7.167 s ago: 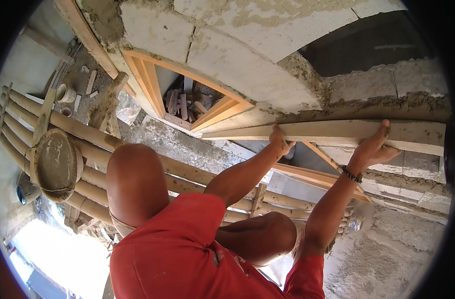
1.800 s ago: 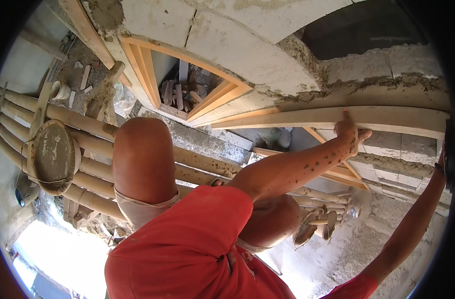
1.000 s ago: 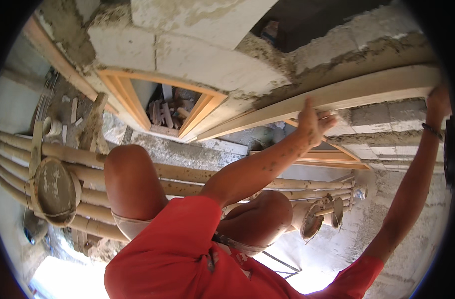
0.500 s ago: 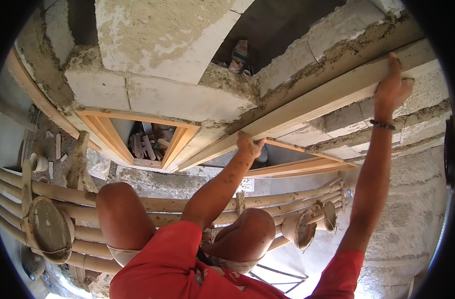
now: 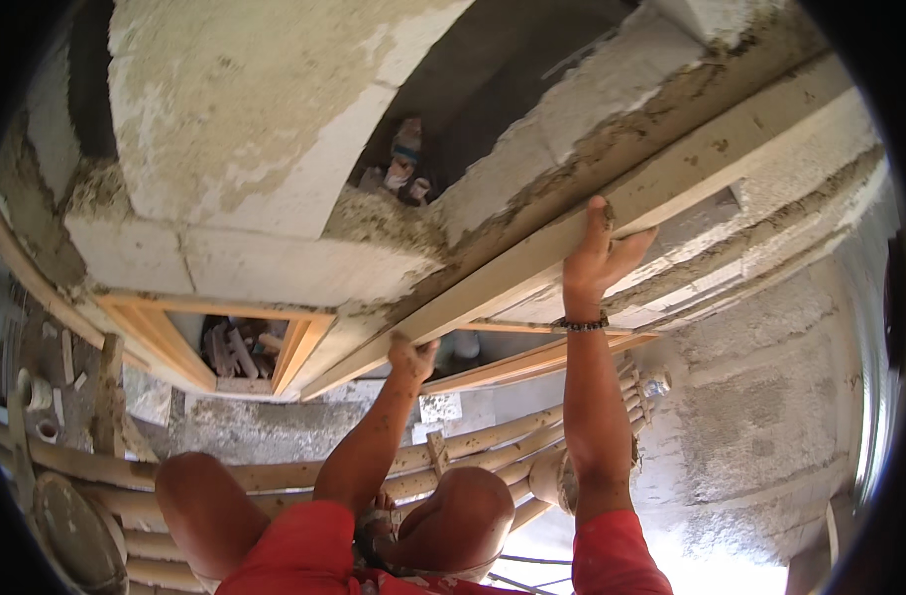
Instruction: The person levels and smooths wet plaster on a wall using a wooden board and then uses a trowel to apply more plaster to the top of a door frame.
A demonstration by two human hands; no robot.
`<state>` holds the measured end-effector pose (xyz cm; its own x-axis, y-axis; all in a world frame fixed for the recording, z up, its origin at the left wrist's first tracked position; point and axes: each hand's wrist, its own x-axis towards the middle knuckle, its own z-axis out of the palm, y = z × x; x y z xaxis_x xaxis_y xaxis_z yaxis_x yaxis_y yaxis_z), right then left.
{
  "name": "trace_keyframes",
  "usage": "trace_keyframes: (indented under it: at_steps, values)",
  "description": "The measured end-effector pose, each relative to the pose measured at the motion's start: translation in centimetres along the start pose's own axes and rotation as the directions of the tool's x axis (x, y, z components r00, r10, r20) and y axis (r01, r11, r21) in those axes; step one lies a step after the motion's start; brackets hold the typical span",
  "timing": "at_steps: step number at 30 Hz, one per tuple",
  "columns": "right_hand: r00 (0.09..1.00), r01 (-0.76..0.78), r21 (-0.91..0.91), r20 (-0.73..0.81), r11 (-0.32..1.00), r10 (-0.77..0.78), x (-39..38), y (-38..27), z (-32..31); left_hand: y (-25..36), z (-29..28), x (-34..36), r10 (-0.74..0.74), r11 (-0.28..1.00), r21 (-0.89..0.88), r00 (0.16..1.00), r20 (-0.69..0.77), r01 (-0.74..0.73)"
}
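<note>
A long, straight wooden board [image 5: 716,159] slants along the side of the pale block wall [image 5: 265,268], from low in the middle up to the far right. My left hand [image 5: 413,359] grips its lower part, with the fingers partly hidden by the wood. Farther up the board, my right hand [image 5: 600,260] holds its lower edge, thumb lying up over the face; the other fingers are mostly out of sight. Wet grey mortar [image 5: 532,213] runs along the wall beside the board's upper edge.
Bamboo poles [image 5: 275,478] form the scaffold under my bent legs. A mortar-filled pan [image 5: 74,526] stands at the lower left. Wooden frames [image 5: 309,342] line openings in the wall. A dark cavity [image 5: 473,94] between blocks holds crumpled packaging [image 5: 403,154].
My right hand has slid down along the board, closer to my left hand. The left hand still holds the lower part. The whole view has shifted, moving the wall leftward in the picture.
</note>
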<state>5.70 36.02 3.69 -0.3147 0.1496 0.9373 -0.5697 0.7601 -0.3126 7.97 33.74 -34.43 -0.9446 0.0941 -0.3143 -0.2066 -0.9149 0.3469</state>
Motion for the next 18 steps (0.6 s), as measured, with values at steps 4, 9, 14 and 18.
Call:
trace_keyframes:
  at_steps: [4,9,14,18]
  values:
    - [0.999,-0.054,-0.015,0.004,0.998,0.054,-4.0,0.9,1.1,3.0,6.4,-1.9,-0.404,0.873,-0.426,0.844,-0.353,0.239]
    - [0.997,-0.075,-0.035,-0.022,0.997,0.074,-5.2,2.5,1.3,5.2,6.6,-1.4,-0.490,0.860,-0.369,0.771,-0.406,0.352]
    - [0.984,-0.150,-0.163,0.074,0.975,0.164,-5.5,1.0,0.2,2.8,3.6,1.1,-0.432,0.902,-0.126,0.861,-0.269,0.413]
    - [0.948,-0.263,-0.182,0.134,0.948,0.289,-1.7,-1.8,-1.8,0.9,2.1,4.1,-0.481,0.876,-0.148,0.803,-0.351,0.459]
